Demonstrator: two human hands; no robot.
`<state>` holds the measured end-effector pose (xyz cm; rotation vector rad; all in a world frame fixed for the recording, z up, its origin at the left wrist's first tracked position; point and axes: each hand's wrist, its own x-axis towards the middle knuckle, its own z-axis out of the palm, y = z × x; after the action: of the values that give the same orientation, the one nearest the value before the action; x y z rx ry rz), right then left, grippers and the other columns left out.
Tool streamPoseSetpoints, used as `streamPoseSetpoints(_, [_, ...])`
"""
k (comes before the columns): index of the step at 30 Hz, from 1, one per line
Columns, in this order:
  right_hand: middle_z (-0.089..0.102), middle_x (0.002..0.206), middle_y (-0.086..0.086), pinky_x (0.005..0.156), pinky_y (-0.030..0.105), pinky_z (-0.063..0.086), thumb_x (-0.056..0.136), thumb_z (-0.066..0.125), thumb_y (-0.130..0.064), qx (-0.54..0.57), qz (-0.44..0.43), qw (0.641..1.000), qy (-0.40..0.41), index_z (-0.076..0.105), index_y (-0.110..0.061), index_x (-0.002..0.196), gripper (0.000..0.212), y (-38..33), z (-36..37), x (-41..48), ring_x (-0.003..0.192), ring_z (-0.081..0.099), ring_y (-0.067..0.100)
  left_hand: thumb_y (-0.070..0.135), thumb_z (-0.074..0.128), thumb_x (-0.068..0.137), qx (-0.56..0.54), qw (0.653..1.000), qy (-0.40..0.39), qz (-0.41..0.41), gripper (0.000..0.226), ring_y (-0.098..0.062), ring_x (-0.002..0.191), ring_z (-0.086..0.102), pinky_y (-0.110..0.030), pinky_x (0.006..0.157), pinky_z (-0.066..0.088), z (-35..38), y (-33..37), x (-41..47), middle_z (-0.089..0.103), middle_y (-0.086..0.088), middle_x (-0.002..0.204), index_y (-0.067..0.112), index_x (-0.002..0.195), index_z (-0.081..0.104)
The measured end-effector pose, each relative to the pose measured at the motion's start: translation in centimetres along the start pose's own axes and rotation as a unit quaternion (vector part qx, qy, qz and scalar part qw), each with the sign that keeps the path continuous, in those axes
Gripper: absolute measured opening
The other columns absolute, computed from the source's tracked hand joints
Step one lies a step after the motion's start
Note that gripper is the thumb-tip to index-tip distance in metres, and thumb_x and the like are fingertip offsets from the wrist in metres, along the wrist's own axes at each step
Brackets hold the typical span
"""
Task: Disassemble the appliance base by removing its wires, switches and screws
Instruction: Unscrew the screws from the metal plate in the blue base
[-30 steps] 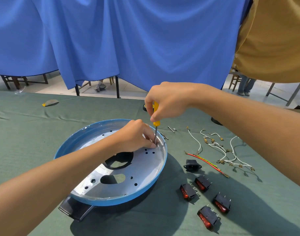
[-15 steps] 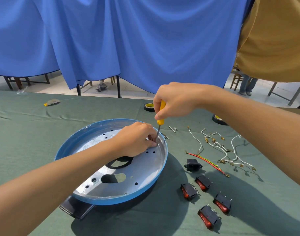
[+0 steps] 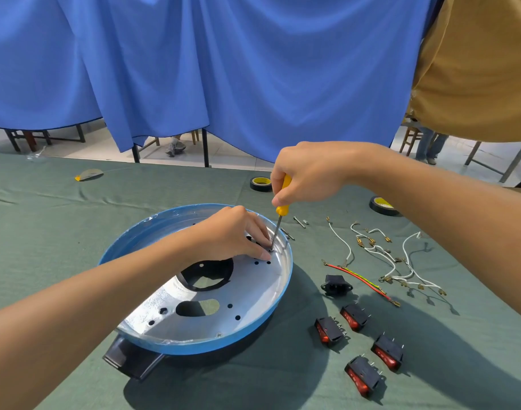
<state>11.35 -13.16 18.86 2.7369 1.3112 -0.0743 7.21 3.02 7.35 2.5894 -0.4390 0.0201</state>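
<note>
The round base (image 3: 247,294) lies before me, its near black handle (image 3: 129,362) partly under the rim. My right hand (image 3: 309,173), above the base's far rim, grips a yellow screwdriver (image 3: 278,224), hiding most of its handle. The screwdriver stands nearly upright, tip down inside the base. My left hand (image 3: 232,235) curls around that tip, and I cannot tell whether it pinches anything. Wires (image 3: 371,247) and switches (image 3: 330,329) lie right of the base.

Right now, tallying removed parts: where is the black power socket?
Head view: the black power socket lies on the cloth right of the blue base, beside the red wire, just beyond the nearest red switch.
</note>
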Motion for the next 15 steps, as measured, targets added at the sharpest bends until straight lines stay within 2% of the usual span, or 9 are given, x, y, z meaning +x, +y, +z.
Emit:
streamPoseSetpoints(2, [0.06,0.069,-0.008,0.055,0.027,0.038,0.089,0.063,-0.04,-0.003,0.001,1.0,-0.003,0.069,-0.027,0.081,0.016,-0.2,0.0,0.0,0.072,0.055,0.015,0.03,0.079,0.079,-0.018,1.0,0.001,-0.003,0.016,0.007,0.09,0.056,-0.007,0.066,0.038,0.0,-0.2,0.1,0.066,0.021,0.103,0.028,0.094,0.079])
streamPoseSetpoints(4, [0.054,0.062,-0.003,0.053,0.028,0.035,0.09,0.061,-0.037,-0.015,-0.002,1.0,0.003,0.07,-0.017,0.084,0.023,-0.5,0.3,0.1,0.065,0.049,0.02,0.029,0.08,0.077,-0.035,0.999,0.001,-0.01,0.014,0.009,0.087,0.056,-0.006,0.065,0.037,0.0,-0.2,0.1,0.066,0.022,0.101,0.027,0.091,0.08])
streamPoseSetpoints(6, [0.043,0.057,0.002,0.052,0.028,0.03,0.09,0.059,-0.035,-0.035,0.004,0.999,-0.003,0.062,-0.006,0.075,0.033,-1.0,0.3,0.3,0.06,0.04,0.023,0.03,0.081,0.077,-0.037,0.999,0.005,-0.015,0.013,0.008,0.09,0.056,-0.011,0.072,0.04,0.1,-0.3,0.2,0.066,0.021,0.102,0.028,0.089,0.08])
streamPoseSetpoints(8, [0.042,0.053,0.002,0.05,0.028,0.032,0.091,0.058,-0.036,-0.061,0.012,0.997,-0.035,0.054,-0.009,0.061,0.04,-1.6,0.1,0.5,0.059,0.042,0.026,0.03,0.081,0.076,-0.038,0.999,0.011,-0.017,0.011,0.006,0.092,0.057,-0.02,0.082,0.043,0.2,-0.3,0.2,0.067,0.02,0.101,0.028,0.087,0.08])
streamPoseSetpoints(10, [0.046,0.053,0.001,0.048,0.027,0.034,0.092,0.057,-0.035,-0.09,0.007,0.994,-0.062,0.053,-0.014,0.055,0.042,-2.2,-0.2,0.8,0.058,0.046,0.026,0.03,0.081,0.076,-0.037,0.999,0.012,-0.014,0.01,0.003,0.094,0.057,-0.025,0.088,0.044,0.2,-0.3,0.2,0.067,0.019,0.1,0.028,0.087,0.08])
streamPoseSetpoints(13, [0.046,0.059,0.006,0.048,0.026,0.03,0.092,0.056,-0.029,-0.132,-0.017,0.988,-0.083,0.052,-0.012,0.057,0.039,-2.7,-0.4,1.2,0.06,0.042,0.027,0.031,0.081,0.076,-0.039,0.999,0.018,-0.016,0.011,-0.001,0.096,0.057,-0.03,0.093,0.044,0.3,-0.3,0.2,0.066,0.021,0.099,0.029,0.086,0.08])
streamPoseSetpoints(15, [0.041,0.056,0.003,0.045,0.025,0.026,0.094,0.055,-0.028,-0.161,-0.04,0.982,-0.093,0.055,-0.007,0.065,0.036,-2.8,-0.5,1.3,0.056,0.037,0.023,0.031,0.082,0.076,-0.046,0.999,0.021,-0.019,0.011,-0.002,0.097,0.057,-0.031,0.093,0.044,0.3,-0.3,0.1,0.067,0.021,0.099,0.029,0.087,0.08])
